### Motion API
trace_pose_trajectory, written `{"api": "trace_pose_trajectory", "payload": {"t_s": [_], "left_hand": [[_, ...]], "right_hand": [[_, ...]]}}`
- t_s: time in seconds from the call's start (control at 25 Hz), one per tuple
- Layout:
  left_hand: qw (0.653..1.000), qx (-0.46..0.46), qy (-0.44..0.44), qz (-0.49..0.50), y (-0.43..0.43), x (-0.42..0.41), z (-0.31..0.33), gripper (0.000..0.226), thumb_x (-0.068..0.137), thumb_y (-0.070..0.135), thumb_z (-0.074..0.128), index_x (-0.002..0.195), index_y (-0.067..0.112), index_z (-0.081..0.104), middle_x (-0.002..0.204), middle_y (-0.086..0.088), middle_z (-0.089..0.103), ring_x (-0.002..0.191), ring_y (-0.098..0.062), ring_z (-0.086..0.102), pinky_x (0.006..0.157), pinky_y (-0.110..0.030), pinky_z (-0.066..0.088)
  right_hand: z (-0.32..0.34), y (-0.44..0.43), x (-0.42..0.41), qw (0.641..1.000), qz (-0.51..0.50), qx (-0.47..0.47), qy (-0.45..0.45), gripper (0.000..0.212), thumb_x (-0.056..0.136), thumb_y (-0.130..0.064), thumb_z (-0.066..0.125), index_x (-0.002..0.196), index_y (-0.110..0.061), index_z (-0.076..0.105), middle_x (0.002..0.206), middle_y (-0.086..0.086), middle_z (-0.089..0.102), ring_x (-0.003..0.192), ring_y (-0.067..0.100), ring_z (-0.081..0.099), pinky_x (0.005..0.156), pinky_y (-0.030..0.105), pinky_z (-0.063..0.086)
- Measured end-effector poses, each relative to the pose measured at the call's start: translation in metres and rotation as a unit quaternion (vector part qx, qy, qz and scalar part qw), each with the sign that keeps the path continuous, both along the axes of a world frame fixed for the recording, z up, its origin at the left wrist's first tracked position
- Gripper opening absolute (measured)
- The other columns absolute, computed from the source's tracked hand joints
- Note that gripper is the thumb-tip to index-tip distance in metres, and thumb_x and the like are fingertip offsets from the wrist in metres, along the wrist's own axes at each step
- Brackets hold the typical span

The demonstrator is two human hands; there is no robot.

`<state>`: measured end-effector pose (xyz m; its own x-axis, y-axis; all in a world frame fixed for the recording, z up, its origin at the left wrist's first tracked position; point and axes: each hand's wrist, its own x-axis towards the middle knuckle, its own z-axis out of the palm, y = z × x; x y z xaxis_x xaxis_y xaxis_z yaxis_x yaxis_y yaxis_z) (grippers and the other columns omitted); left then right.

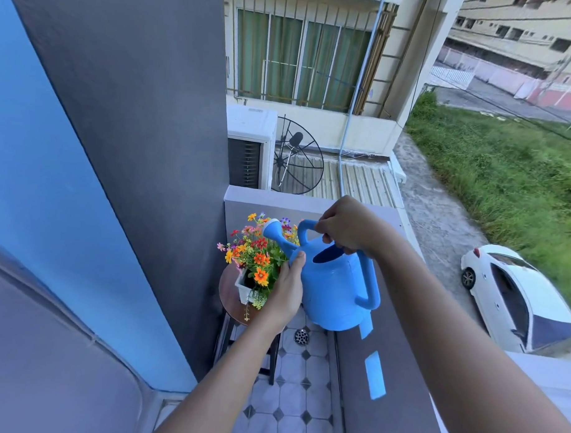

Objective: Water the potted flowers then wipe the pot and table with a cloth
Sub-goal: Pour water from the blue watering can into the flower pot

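Observation:
A blue plastic watering can [335, 286] hangs in the air over a small round wooden table [229, 295]. My right hand [348, 231] is closed around its top handle. My left hand [286, 291] presses flat against the can's left side, below the spout. The spout's rose [272, 230] points up and left above the flowers [255, 251], which are orange, red, yellow and purple. They stand in a white square pot [243, 287] on the table. No water is seen coming out. No cloth is in view.
A grey wall [134, 146] rises directly left of the table. The grey balcony ledge [392, 366] runs along the right with blue tape strips [375, 375] on it. The floor is tiled, with a drain [301, 336]. Beyond the ledge are a white car and grass.

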<state>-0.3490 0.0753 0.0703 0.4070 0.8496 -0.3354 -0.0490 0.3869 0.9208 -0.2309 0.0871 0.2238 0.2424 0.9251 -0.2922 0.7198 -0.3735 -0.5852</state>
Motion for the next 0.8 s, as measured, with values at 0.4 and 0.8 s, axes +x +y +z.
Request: {"api": "trace_pose_trajectory", "payload": {"t_s": [0.4, 0.8], "left_hand": [[1.0, 0.015, 0.027, -0.005, 0.007, 0.003, 0.001, 0.063, 0.09, 0.07, 0.036, 0.14, 0.032, 0.039, 0.124, 0.01, 0.054, 0.106, -0.003, 0.054, 0.103, -0.047, 0.043], [0.999, -0.02, -0.015, -0.026, 0.0, 0.024, 0.012, 0.052, 0.096, 0.06, 0.037, 0.137, 0.029, 0.042, 0.125, 0.002, 0.059, 0.114, -0.015, 0.058, 0.101, -0.056, 0.046]], "right_hand": [[-0.002, 0.006, 0.006, 0.999, -0.017, 0.012, 0.025, 0.021, 0.092, -0.004, 0.059, 0.088, 0.012, 0.071, 0.046, -0.001, 0.06, 0.041, 0.022, 0.038, 0.041, 0.024, 0.036], [-0.002, -0.004, 0.025, 0.999, -0.046, 0.005, 0.001, 0.024, 0.094, -0.007, 0.06, 0.082, 0.012, 0.069, 0.034, -0.007, 0.052, 0.037, 0.019, 0.039, 0.042, 0.025, 0.036]]}}
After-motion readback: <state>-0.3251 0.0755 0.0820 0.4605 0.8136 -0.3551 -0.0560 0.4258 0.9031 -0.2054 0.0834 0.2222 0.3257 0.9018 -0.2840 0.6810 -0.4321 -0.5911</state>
